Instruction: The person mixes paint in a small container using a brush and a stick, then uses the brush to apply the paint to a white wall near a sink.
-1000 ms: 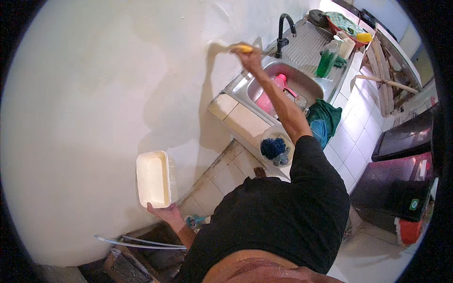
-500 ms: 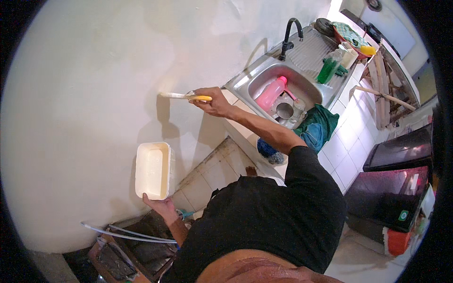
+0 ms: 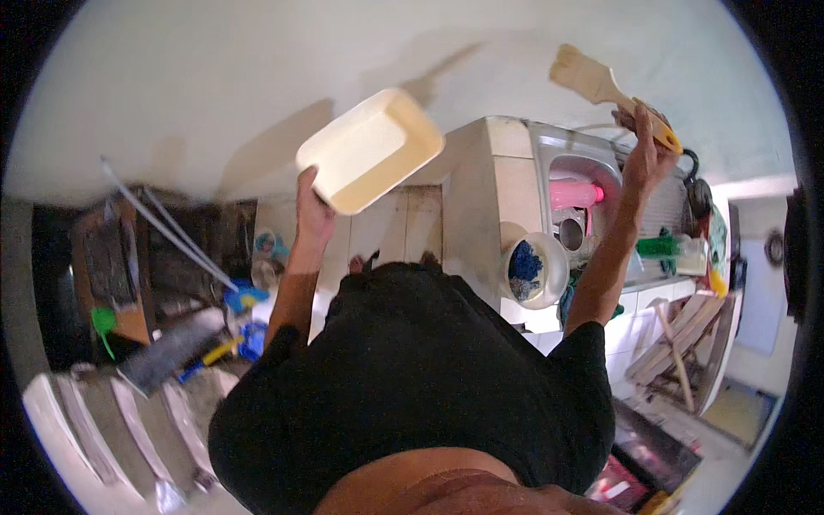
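Observation:
My right hand (image 3: 650,146) grips a wide paintbrush (image 3: 592,77) by its handle, which ends in yellow. The pale bristles point up and left near the white wall (image 3: 283,60), above the sink; whether they touch it I cannot tell. In my left hand (image 3: 314,210) is a cream plastic tub (image 3: 365,146), held by its near rim, thumb over the edge. Its open top is turned toward me, and its inside is coated pale cream. The fingers behind the tub are hidden.
Right of me a steel sink (image 3: 544,154) holds a pink bottle (image 3: 573,195) and a metal cup (image 3: 570,232). A white bowl (image 3: 560,273) with blue scrubbers sits on the counter's near corner. Steps (image 3: 94,429) and thin white tubes (image 3: 172,227) are at left.
My view has turned toward the right. The brush has come off its earlier spot on the wall and is now raised at the right, bristles up. The tub is higher and tilted.

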Demonstrator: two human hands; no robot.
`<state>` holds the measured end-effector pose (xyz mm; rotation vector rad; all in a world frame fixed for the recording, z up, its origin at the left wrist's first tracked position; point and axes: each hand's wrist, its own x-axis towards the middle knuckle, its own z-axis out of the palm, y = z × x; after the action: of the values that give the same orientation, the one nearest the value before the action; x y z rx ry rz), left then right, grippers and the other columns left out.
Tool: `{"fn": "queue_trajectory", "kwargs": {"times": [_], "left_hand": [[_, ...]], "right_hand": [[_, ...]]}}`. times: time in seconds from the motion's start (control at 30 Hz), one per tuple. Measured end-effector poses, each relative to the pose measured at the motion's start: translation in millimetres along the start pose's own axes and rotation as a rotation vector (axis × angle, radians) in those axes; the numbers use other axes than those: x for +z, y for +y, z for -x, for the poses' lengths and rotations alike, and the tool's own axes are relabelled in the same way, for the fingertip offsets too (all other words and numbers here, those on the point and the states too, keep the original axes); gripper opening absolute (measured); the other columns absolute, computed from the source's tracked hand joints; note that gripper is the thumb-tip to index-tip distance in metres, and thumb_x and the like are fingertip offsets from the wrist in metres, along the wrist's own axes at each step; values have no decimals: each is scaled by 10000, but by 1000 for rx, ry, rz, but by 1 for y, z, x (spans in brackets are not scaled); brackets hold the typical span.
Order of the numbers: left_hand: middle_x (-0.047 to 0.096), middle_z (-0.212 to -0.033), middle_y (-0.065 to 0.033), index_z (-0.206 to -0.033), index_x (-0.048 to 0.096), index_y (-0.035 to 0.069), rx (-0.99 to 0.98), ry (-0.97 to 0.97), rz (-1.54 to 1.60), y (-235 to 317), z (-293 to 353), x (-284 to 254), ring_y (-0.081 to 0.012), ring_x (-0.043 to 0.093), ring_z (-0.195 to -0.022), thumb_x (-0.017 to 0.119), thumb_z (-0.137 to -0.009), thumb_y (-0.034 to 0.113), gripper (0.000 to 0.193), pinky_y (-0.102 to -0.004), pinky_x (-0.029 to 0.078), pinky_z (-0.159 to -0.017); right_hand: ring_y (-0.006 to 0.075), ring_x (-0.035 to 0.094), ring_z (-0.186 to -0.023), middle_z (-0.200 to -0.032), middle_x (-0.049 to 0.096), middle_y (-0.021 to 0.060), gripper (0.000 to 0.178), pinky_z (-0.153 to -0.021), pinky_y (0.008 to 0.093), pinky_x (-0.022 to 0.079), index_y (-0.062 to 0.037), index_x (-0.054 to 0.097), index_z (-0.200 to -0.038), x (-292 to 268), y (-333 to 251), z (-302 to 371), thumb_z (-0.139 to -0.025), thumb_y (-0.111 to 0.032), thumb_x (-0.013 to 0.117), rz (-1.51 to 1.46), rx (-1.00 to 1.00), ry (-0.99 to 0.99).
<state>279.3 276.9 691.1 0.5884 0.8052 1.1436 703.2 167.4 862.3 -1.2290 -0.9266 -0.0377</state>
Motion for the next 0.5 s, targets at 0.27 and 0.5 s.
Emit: {"fn": "queue_trajectory", "kwargs": {"times": [0.27,0.5], "left_hand": [[648,-952,-59,-1108,539,98,-150,-43,-72,-23,5,-4,-144,655,-808,562,-860,378,375,-311,538,-680],[637,-860,-39,-1048,548,99,-199,-50,-91,-31,14,-4,-123,654,-714,574,-841,366,338,-269,541,-583]], "right_hand": [[101,628,-684,-736,668,40,130,-606,272,516,4,666,-859,130,-69,102,-825,-121,663,170,199,-769],[278,653,-585,-666,654,148,267,-561,358,517,-45,665,-843,161,-45,132,-813,-310,663,547,26,-1052]]}}
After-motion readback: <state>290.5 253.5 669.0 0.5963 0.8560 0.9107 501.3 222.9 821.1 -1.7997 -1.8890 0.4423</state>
